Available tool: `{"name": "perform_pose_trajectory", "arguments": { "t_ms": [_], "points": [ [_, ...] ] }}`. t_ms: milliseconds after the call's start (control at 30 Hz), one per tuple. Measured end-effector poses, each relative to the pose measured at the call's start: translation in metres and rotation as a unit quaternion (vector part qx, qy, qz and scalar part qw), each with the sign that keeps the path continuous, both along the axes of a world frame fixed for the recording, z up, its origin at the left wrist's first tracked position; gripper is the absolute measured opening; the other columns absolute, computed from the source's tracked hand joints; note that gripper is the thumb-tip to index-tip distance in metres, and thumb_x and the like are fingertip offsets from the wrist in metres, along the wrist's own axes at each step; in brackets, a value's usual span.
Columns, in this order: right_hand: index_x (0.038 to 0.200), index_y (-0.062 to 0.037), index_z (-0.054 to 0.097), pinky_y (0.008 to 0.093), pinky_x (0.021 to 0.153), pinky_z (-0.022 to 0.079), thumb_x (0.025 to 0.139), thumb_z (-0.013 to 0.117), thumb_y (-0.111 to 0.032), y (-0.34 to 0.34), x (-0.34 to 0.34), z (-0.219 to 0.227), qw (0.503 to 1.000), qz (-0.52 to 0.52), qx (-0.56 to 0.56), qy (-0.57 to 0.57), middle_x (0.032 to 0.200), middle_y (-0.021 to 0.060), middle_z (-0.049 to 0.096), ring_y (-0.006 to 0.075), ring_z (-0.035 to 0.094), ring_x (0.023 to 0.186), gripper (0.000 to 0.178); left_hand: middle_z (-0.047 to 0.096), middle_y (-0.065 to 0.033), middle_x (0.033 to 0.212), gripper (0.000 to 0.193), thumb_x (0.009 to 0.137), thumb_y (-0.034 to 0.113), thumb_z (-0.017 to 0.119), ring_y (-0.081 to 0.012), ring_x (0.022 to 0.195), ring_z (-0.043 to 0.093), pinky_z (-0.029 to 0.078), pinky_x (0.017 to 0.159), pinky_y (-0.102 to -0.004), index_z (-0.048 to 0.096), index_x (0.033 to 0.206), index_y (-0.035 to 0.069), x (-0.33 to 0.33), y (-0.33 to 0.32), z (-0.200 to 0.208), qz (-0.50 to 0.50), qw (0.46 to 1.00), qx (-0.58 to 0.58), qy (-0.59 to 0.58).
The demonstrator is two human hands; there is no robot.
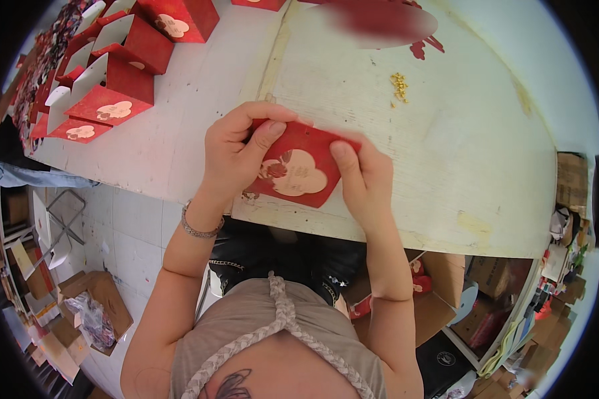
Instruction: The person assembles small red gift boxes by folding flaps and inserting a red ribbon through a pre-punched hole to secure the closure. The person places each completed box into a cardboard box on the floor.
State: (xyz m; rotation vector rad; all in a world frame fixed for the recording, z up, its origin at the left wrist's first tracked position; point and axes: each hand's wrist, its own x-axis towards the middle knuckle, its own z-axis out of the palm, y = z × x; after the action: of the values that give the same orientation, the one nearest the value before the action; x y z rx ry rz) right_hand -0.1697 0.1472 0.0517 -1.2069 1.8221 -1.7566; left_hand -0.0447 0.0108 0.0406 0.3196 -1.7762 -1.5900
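Note:
A red paper box (pixel 329 174) with a pale flower-shaped print is held up between both hands over the near part of the white table (pixel 432 159). My left hand (pixel 249 136) grips its upper left corner, thumb on the front face and fingers behind. On the upper right corner my right hand (pixel 366 169) pinches it in the same way, its fingers mostly hidden behind. A small dark hole shows near the top edge between the two thumbs. Beyond the right hand lies a small pile of gold fasteners (pixel 398 88).
Several red boxes with open tops (pixel 123 86) stand in rows at the far left. Dark red cut pieces (pixel 419 30) lie at the far edge, partly blurred. Below the table are a cardboard carton (pixel 439 312) with red items and a folding stool (pixel 65 219).

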Motion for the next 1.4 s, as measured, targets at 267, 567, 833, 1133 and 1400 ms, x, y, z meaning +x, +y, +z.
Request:
{"name": "perform_pose_trajectory", "arguments": {
  "t_ms": [267,567,833,1133,1400],
  "points": [
    [0.110,0.0047,0.059,0.0345,0.072,0.054,0.074,0.066,-0.003,-0.039,0.019,-0.018,0.930,-0.097,-0.076,0.347,0.103,0.0176,0.065,0.0291,0.065,0.079,0.038,0.056,-0.0152,0.122,0.038,0.085,0.013,0.065,-0.0281,0.120,0.047,0.038,0.098,-0.0369,0.055,0.119,-0.001,-0.017,0.039,0.022,0.151,0.969,-0.192,-0.030],
    [0.098,-0.0084,0.068,0.0403,0.078,0.050,0.084,0.060,-0.021,-0.162,-0.207,-0.044,0.875,-0.218,0.132,0.411,0.104,0.0114,0.063,0.0310,0.060,0.094,0.021,0.062,-0.0028,0.087,0.016,0.089,0.006,0.060,-0.0052,0.073,0.056,0.048,0.062,-0.0198,0.058,0.104,0.000,-0.012,-0.011,0.008,0.123,0.990,0.063,-0.033],
    [0.085,-0.0141,0.074,0.0340,0.061,0.047,0.081,0.062,-0.022,-0.146,-0.181,-0.004,0.893,-0.222,0.242,0.309,0.078,0.0033,0.068,0.0213,0.062,0.076,0.015,0.058,-0.0004,0.080,0.003,0.091,0.005,0.057,-0.0044,0.065,0.053,0.044,0.056,-0.0185,0.057,0.094,0.003,-0.015,-0.014,0.007,0.137,0.990,0.039,-0.005],
    [0.074,-0.0075,0.069,0.0308,0.064,0.044,0.066,0.077,-0.007,-0.053,-0.034,0.021,0.976,-0.023,-0.025,0.215,0.078,0.0043,0.061,0.0202,0.051,0.073,0.011,0.060,-0.0001,0.081,0.006,0.087,0.000,0.059,-0.0039,0.069,0.054,0.045,0.059,-0.0183,0.060,0.093,0.001,-0.024,0.000,0.007,0.128,0.992,-0.011,-0.009],
    [0.094,-0.0070,0.069,0.0328,0.070,0.051,0.082,0.065,-0.011,-0.014,-0.092,-0.017,0.963,-0.173,0.137,0.154,0.096,0.0089,0.061,0.0229,0.061,0.080,0.013,0.061,-0.0013,0.080,0.011,0.086,0.004,0.065,-0.0040,0.059,0.056,0.045,0.047,-0.0182,0.057,0.092,0.001,-0.024,0.012,0.010,0.151,0.988,0.013,-0.041]
  ]
}}
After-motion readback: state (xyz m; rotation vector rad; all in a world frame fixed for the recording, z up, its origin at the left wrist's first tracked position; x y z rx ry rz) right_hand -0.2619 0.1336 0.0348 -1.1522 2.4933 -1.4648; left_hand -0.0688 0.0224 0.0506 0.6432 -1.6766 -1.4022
